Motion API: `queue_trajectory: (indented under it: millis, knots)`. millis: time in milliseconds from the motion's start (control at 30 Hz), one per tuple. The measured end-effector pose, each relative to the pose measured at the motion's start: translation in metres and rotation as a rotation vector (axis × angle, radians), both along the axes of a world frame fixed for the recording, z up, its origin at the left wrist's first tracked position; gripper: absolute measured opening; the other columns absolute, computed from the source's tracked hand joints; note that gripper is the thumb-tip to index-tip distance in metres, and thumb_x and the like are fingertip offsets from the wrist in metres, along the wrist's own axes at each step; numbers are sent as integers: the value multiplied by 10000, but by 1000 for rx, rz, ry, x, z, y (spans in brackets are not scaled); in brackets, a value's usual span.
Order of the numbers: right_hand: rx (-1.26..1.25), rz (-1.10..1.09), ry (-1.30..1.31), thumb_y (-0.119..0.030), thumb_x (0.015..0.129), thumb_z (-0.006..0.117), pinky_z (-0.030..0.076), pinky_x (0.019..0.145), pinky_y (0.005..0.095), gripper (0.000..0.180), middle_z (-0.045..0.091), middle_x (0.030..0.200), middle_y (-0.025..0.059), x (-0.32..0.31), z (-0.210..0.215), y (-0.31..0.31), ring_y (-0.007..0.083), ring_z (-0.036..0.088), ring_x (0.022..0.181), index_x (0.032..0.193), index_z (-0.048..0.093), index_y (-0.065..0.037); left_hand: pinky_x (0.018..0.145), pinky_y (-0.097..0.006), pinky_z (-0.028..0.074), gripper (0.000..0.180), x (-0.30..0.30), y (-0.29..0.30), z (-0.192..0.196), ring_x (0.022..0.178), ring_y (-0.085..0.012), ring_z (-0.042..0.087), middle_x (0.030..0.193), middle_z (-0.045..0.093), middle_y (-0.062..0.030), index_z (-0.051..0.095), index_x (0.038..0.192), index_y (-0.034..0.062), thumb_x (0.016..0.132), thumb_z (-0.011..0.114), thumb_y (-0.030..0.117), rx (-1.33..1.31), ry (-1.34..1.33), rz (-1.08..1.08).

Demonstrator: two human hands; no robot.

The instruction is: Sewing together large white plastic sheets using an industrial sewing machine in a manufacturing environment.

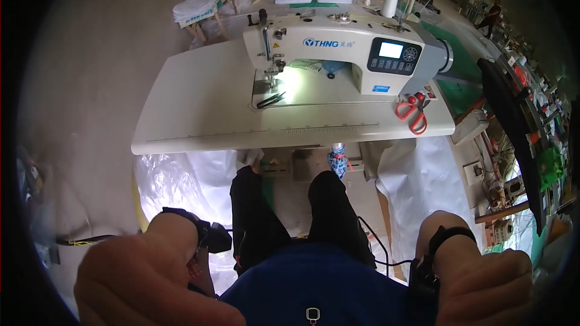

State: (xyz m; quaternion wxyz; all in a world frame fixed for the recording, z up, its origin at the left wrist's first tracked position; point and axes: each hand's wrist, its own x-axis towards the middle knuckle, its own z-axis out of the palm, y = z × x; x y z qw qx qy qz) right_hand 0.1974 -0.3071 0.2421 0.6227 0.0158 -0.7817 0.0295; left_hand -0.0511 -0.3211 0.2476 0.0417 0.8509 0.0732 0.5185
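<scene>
— Fingers (507, 274) of the right hand (480, 290) curl inward at near right, tips hidden, so I can't tell whether they grip anything!

— And the left hand (136, 278)?

— Large and blurred at near left, fingers apparently bent; I can't call its grip either.

— So where's the sewing machine (329, 42)?

— Well apart from both sets of fingers! It stands on the white table (205, 102), beyond the knees (326, 190), roughly between the hands from left to right.

— Which way does it point?

— Long axis left to right, straight across the scene: needle head (263, 54) at the left end, grey end (426, 42) at the right, lit screen (391, 50) facing near.

— Anything by that head?

— Black thread snips (270, 101), just on its near side, lying aslant from near left to far right!

— And over to the right?

— Red-handled scissors (413, 108), near the grey end, with loops toward the table's near edge.
</scene>
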Motion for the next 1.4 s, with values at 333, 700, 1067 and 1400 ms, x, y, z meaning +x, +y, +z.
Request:
queue_trajectory:
  millis: [333,700,1067,1400]
  knots:
    - [-14,11,51,-194,942,420,473,499,294,209,555,788,125,-9,-4,0,215,579,600,1066,438,-27,540,-225,508,157,-17,3,-3,574,-166,605,789,640,-91,516,1008,-11,865,537,53,8,-191,-234]
    - [-64,45,87,-122,912,478,479,611,301,184,600,850,141,-24,-23,11,225,610,692,1053,499,-5,644,-245,509,237,-25,-6,-12,715,-159,628,837,646,-81,552,1063,10,862,576,133,-62,-213,-144]
    - [-853,-481,-264,-125,874,572,500,672,372,165,621,921,187,-78,-183,210,324,624,791,991,562,-9,800,-417,477,400,-70,202,-162,907,-340,595,1027,603,-212,554,1101,-3,855,589,311,-593,103,970]
    - [-446,-907,-304,-127,784,585,417,802,439,206,589,1015,128,-33,-297,271,322,543,927,972,590,-41,656,-435,502,316,-43,293,-285,746,-328,624,817,620,-180,599,814,13,734,636,317,-674,576,1247]
